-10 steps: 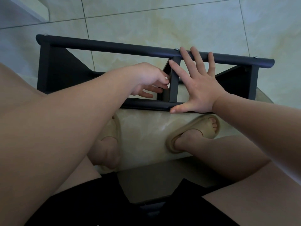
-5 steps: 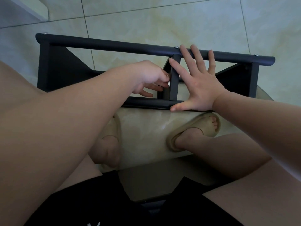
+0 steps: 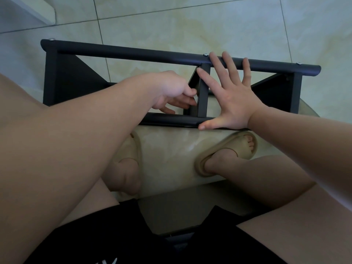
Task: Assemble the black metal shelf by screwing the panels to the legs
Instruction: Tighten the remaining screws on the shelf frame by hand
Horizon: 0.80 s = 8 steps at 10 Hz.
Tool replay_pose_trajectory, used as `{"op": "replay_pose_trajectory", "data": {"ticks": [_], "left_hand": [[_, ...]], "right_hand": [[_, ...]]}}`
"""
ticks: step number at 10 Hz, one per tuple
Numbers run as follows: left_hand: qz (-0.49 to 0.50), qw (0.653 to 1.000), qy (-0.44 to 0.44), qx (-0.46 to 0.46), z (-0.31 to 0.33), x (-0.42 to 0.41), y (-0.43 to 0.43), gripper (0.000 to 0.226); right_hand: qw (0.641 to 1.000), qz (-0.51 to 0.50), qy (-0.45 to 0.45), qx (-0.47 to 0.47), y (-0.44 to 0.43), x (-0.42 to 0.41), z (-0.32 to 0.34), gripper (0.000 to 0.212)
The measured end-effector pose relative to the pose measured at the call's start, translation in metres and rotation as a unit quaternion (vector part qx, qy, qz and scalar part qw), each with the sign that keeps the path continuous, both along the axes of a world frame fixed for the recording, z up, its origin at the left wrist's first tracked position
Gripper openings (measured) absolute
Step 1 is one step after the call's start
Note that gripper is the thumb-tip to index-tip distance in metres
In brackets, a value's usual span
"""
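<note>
The black metal shelf (image 3: pixel 133 54) lies on its side on the tiled floor, with its far leg on top and its near leg (image 3: pixel 171 119) close to my feet. Silver screw heads (image 3: pixel 205 54) show along the far leg. My right hand (image 3: pixel 234 100) lies flat with its fingers spread. The fingertips reach the far leg, the thumb rests on the near leg, and the index finger presses against the middle panel (image 3: pixel 203 96). My left hand (image 3: pixel 171 86) has its fingers curled against the left face of that panel. Whatever the fingertips pinch is hidden.
The shelf's left end panel (image 3: pixel 62 82) and right end panel (image 3: pixel 276 96) stand upright between the legs. My feet in beige slippers (image 3: pixel 226 151) rest just in front of the shelf. A white ledge (image 3: pixel 36 10) runs across the top left corner. Bare tiles lie beyond the shelf.
My left hand has shifted slightly, and its fingertips now sit lower against the middle panel. My right hand and the shelf have stayed where they were.
</note>
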<state>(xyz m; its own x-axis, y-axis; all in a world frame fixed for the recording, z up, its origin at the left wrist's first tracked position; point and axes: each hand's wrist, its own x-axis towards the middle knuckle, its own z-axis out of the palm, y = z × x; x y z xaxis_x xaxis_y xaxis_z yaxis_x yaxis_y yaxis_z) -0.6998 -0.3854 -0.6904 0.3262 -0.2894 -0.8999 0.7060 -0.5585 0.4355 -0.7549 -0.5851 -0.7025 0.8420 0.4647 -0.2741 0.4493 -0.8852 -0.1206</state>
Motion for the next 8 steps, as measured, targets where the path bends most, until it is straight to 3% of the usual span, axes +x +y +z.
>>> {"op": "replay_pose_trajectory", "data": {"ticks": [8], "left_hand": [[-0.06, 0.993, -0.082, 0.053, 0.003, -0.003, 0.014, 0.009]], "right_hand": [[1.0, -0.001, -0.007, 0.007, 0.0, -0.001, -0.002, 0.131]]}}
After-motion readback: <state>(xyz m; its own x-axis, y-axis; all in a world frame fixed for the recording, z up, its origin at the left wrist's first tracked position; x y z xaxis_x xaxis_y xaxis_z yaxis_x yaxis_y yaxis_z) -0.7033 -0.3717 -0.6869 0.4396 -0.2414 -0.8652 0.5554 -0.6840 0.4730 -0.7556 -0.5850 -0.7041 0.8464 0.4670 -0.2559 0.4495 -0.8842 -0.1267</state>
